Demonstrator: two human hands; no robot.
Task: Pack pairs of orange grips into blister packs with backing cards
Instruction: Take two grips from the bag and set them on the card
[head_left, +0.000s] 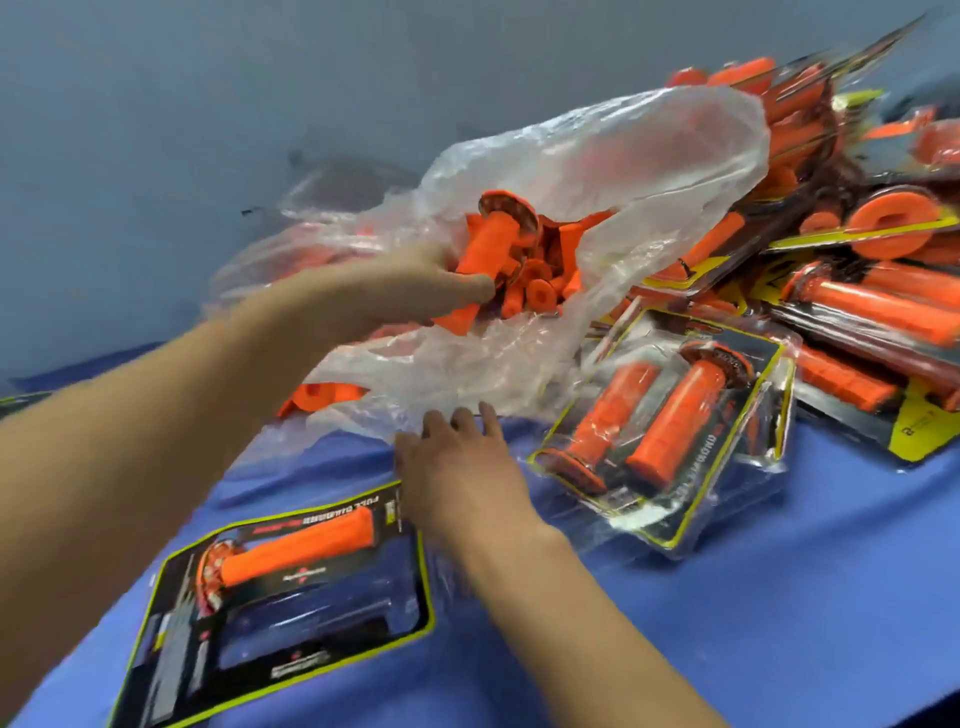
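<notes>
A clear plastic bag (597, 171) full of loose orange grips lies in the middle of the blue table. My left hand (395, 291) reaches into its mouth and closes around one orange grip (485, 249) with a dark flange at its far end. My right hand (462, 467) rests flat, fingers spread, on the bag's lower edge. In front of me lies a blister pack on a black and yellow backing card (291, 603) with one orange grip (301, 548) in its upper slot; the lower slot is bare. A filled pack (670, 431) holds two grips.
A heap of finished packs (857, 291) covers the table's right and far right. The blue table cover (675, 623) shows at the front right. A grey wall (208, 104) rises behind the bag.
</notes>
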